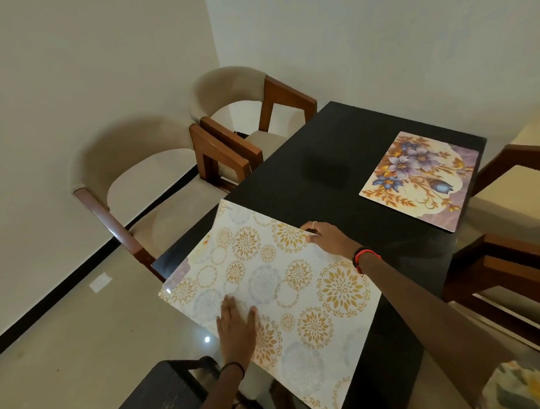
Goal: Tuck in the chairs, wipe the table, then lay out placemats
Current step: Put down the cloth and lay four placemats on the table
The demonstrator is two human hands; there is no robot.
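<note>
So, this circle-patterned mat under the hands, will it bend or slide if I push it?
Probably fairly stiff: the mat juts past the table edge without drooping. It looks thin, so likely light. A glossy glint at its corner suggests a smooth face; it may slide easily under the flat left hand.

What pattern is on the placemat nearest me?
The placemat is white with gold and pale-blue floral medallions; head view.

The left hand [237, 328] lies flat on the white mat [282, 285]. The right hand [325, 239] holds that mat's far edge. Past the right hand, a flower mat [417, 181] lies on the black table [321, 133]. A chair [169, 219] stands left of both hands.
</note>
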